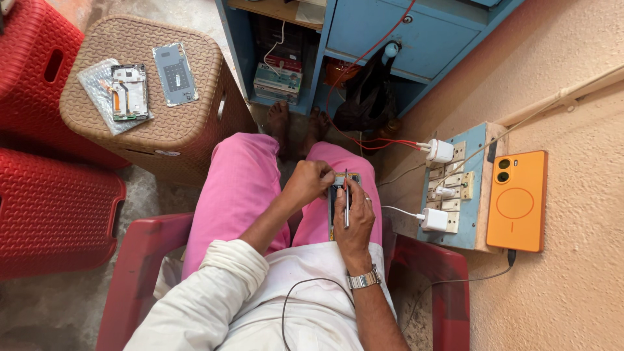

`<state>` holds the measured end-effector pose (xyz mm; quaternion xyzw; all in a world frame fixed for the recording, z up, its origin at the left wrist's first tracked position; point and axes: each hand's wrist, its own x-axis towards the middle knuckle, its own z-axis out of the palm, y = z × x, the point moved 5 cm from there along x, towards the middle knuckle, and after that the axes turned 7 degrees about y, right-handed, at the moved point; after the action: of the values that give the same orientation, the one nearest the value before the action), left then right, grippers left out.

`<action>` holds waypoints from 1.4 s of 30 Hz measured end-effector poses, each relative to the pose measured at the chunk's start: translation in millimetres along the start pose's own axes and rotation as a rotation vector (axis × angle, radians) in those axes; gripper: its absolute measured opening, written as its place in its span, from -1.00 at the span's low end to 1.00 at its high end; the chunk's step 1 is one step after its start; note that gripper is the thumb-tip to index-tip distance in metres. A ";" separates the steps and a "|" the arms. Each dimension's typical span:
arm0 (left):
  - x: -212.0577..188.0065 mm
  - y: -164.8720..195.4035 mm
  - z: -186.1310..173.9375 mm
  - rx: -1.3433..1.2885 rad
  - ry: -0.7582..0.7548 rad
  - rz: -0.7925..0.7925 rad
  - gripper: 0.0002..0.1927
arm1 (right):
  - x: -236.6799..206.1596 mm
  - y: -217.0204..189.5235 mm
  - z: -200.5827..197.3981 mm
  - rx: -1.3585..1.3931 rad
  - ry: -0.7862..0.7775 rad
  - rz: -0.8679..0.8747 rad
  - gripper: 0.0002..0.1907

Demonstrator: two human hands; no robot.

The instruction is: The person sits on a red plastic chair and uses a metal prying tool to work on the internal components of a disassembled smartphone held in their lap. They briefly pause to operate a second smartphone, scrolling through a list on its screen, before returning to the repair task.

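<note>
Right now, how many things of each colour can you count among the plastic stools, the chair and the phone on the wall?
Red ribbed plastic stools: 2
Brown woven-pattern plastic stool: 1
Red plastic chair: 1
Orange phone on the wall board: 1
By colour: red 3, brown 1, orange 1
Total: 5

- Peach plastered wall (559, 292) at three o'clock, carrying a blue switchboard (455, 188).
- Blue cabinet (403, 32) at twelve o'clock.
- Brown wicker stool (162, 110) at ten o'clock; red stools (52, 214) at nine.
- Grey concrete floor (39, 312) at seven o'clock, daylit.
</note>
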<state>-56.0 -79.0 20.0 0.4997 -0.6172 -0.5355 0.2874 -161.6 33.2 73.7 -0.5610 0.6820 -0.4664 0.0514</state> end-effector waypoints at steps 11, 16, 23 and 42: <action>11.9 14.8 17.7 0.545 0.160 0.064 -0.69 | 0.7 2.5 -0.5 -0.009 -0.008 0.026 -0.71; 12.7 17.8 19.0 0.576 0.116 0.057 -0.67 | -0.2 3.6 -1.0 -0.009 -0.005 0.039 -0.71; 13.2 18.3 18.2 0.561 0.103 0.128 -0.72 | 0.0 1.4 -2.0 -0.009 0.011 0.023 -0.71; 9.5 22.4 14.7 0.450 0.123 0.098 -0.69 | -1.0 2.0 -0.9 -0.021 -0.001 0.024 -0.70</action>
<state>-79.1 -83.9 35.7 0.5524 -0.7258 -0.3383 0.2315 -163.2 34.4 72.4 -0.5533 0.6936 -0.4584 0.0515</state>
